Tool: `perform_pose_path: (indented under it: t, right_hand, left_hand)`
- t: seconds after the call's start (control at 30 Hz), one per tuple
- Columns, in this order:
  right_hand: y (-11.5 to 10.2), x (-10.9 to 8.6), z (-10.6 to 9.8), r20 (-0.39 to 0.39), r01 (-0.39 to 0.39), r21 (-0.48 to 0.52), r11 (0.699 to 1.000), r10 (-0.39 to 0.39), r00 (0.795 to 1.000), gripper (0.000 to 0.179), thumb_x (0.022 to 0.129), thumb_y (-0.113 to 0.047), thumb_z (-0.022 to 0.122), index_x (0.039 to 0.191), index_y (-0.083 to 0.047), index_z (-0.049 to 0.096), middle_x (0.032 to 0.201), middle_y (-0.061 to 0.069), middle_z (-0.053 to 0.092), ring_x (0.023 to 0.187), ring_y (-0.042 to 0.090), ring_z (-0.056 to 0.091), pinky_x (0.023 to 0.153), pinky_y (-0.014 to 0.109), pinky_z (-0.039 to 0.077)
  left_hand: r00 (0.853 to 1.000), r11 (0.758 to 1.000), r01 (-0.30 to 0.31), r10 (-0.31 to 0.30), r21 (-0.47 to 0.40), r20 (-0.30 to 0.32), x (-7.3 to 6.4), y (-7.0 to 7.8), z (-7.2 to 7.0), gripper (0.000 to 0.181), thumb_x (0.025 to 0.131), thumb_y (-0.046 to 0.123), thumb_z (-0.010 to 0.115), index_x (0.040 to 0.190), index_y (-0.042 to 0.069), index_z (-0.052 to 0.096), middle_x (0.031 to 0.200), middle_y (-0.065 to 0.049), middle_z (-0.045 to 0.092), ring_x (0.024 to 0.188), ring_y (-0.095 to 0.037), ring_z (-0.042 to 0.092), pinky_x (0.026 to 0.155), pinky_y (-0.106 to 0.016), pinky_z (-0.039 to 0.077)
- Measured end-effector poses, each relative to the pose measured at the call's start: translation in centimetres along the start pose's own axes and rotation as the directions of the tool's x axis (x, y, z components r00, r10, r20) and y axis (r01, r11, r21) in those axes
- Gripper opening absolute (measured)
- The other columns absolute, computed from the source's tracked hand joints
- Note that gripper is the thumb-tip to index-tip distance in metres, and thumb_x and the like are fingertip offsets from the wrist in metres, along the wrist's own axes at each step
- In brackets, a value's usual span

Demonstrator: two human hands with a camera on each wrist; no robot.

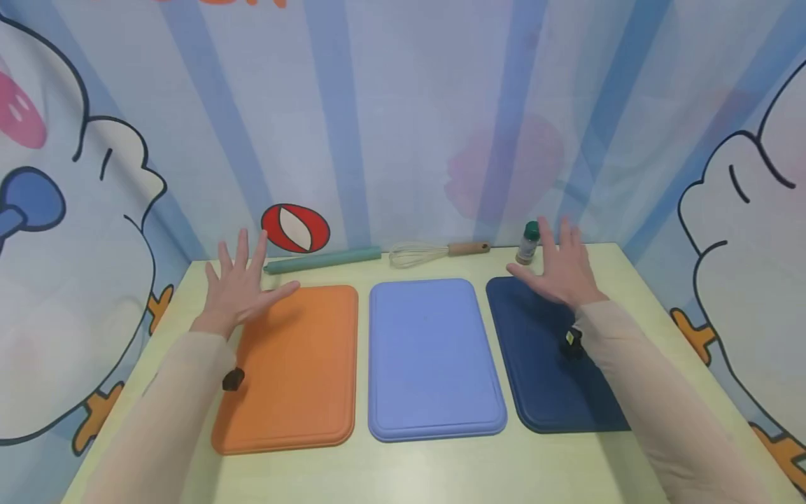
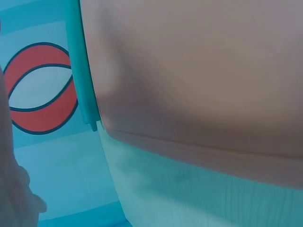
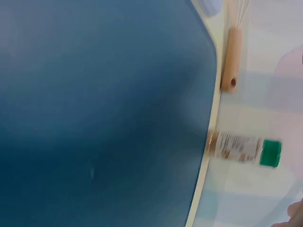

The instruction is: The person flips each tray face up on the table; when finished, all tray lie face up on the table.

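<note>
My left hand, fingers spread, hovers over the upper left corner of an orange board. A teal rolling pin lies just beyond it along the back edge. The right hand is spread the same way above a navy board. Close to its thumb stands a small spice jar with a green cap, its printed label facing the right wrist view. Neither hand holds anything. Between the two boards lies a periwinkle board. A whisk with a wooden handle rests behind it.
The pale yellow table carries all three boards side by side. A striped fabric backdrop with cartoon figures rises right behind the table's back edge and along both sides. Small black cameras sit at both wrists.
</note>
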State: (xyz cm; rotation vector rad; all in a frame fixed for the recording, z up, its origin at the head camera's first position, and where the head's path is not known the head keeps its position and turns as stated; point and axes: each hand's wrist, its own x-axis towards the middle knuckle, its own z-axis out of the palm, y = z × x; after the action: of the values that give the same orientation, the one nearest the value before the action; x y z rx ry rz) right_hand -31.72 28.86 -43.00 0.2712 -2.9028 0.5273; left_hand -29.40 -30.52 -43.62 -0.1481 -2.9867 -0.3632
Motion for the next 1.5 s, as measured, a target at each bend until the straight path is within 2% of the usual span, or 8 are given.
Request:
perform_pose_path:
  t: [0.13,0.3,0.43,0.6,0.83,1.1,1.27,1.5]
  right_hand:
    - [-1.4,-0.7,-0.1,0.049,0.014,0.059,0.998,-0.017,0.999,0.111,0.096,-0.072,0.057,0.170,-0.018,-0.004,0.172,0.026,-0.015,0.157,0.056,-0.003,0.120,0.076,0.011]
    - [-3.2,-1.6,0.1,0.086,0.032,0.143,0.989,-0.045,0.995,0.108,0.096,-0.072,0.057,0.170,-0.023,-0.005,0.175,0.021,-0.012,0.159,0.051,0.001,0.118,0.077,0.017]
    - [-4.9,-2.2,0.5,0.123,0.028,0.161,0.987,-0.049,0.991,0.109,0.095,-0.074,0.057,0.170,-0.025,-0.006,0.176,0.018,-0.008,0.159,0.051,0.004,0.116,0.078,0.022]
    - [-6.9,-2.9,1.5,0.128,0.073,0.190,0.979,-0.098,0.987,0.107,0.096,-0.070,0.060,0.171,-0.022,0.001,0.176,0.017,0.000,0.160,0.048,0.007,0.117,0.076,0.024]
    - [-10.0,-4.2,2.5,0.094,0.179,0.298,0.938,-0.215,0.972,0.100,0.097,-0.061,0.066,0.171,-0.021,0.012,0.175,0.014,0.014,0.161,0.039,0.014,0.123,0.069,0.020]
    - [-13.9,-5.7,3.9,0.149,0.199,0.389,0.900,-0.275,0.950,0.099,0.095,-0.061,0.069,0.170,-0.023,0.018,0.174,0.006,0.023,0.160,0.031,0.023,0.123,0.063,0.027]
    - [-16.4,-6.5,4.9,0.204,0.216,0.437,0.873,-0.330,0.922,0.098,0.095,-0.059,0.070,0.170,-0.022,0.018,0.173,0.004,0.026,0.160,0.029,0.024,0.126,0.056,0.025]
    - [-19.6,-7.8,6.0,0.283,0.212,0.526,0.824,-0.404,0.870,0.096,0.095,-0.051,0.074,0.169,-0.020,0.022,0.171,0.005,0.031,0.145,0.038,0.049,0.117,0.050,0.043]
  left_hand:
    - [1.000,0.999,-0.001,0.002,-0.036,0.025,-0.4,0.2,-0.2,0.118,0.088,0.088,0.049,0.168,0.028,-0.015,0.175,-0.015,-0.018,0.153,-0.064,-0.001,0.113,-0.084,0.014]
    - [0.998,0.996,-0.007,0.012,-0.092,0.062,-1.0,0.1,-0.3,0.115,0.091,0.086,0.047,0.169,0.025,-0.012,0.176,-0.018,-0.008,0.151,-0.064,0.015,0.107,-0.081,0.033]
    - [0.995,0.990,0.018,-0.004,-0.140,0.102,-1.5,-0.1,-0.1,0.111,0.092,0.084,0.046,0.170,0.027,-0.008,0.176,-0.019,-0.006,0.153,-0.058,0.017,0.109,-0.082,0.028]
    - [0.991,0.986,0.042,-0.020,-0.163,0.134,-2.2,-0.2,0.1,0.107,0.095,0.081,0.046,0.170,0.024,-0.004,0.175,-0.023,-0.004,0.153,-0.057,0.022,0.111,-0.080,0.028]
    - [0.988,0.980,0.060,-0.031,-0.189,0.154,-3.0,-0.5,0.5,0.103,0.097,0.079,0.045,0.171,0.019,0.006,0.173,-0.028,0.005,0.149,-0.061,0.025,0.110,-0.082,0.027]
    - [0.979,0.973,0.103,-0.062,-0.207,0.194,-3.7,-0.8,0.9,0.101,0.099,0.075,0.048,0.171,0.017,0.007,0.170,-0.031,0.013,0.150,-0.059,0.023,0.112,-0.082,0.024]
    - [0.970,0.969,0.133,-0.084,-0.209,0.226,-4.1,-1.2,1.2,0.104,0.098,0.074,0.050,0.170,0.013,0.008,0.169,-0.032,0.018,0.150,-0.057,0.024,0.114,-0.080,0.025]
    - [0.961,0.966,0.157,-0.102,-0.205,0.255,-4.2,-1.5,1.5,0.106,0.098,0.074,0.051,0.169,0.006,0.011,0.167,-0.034,0.022,0.151,-0.056,0.024,0.117,-0.076,0.025]
